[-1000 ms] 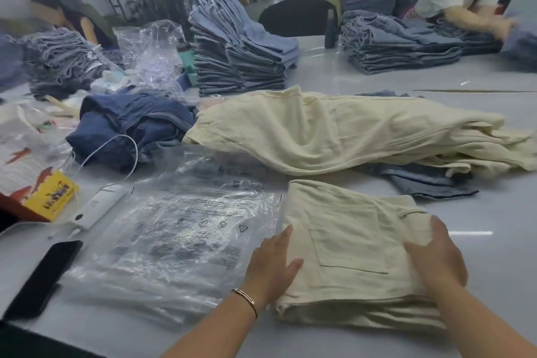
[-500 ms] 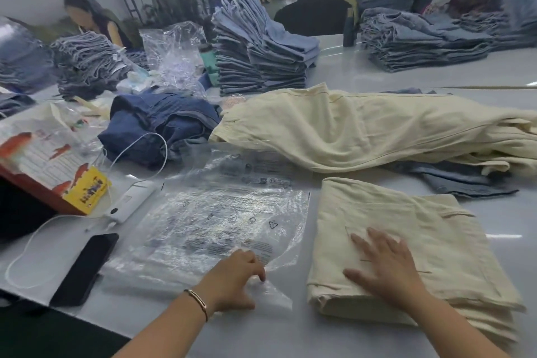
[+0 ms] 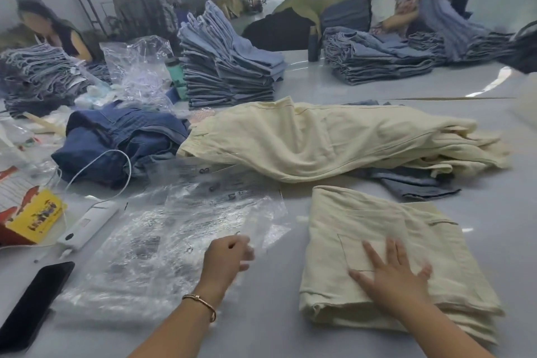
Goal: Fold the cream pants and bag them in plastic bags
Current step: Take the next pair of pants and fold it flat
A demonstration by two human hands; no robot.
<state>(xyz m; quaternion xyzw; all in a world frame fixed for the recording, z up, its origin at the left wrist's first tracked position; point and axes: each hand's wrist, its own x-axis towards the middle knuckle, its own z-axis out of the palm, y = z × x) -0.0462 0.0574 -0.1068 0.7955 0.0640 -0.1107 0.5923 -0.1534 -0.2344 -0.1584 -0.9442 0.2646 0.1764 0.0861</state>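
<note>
Right hand [image 3: 396,276] flat, fingers spread, on folded cream pants [image 3: 386,244]; left hand [image 3: 225,256] pinching plastic bag [image 3: 203,221] edge.

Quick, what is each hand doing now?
Left hand: pinches the edge of a plastic bag.
Right hand: open, pressing flat on the folded cream pants.
</note>
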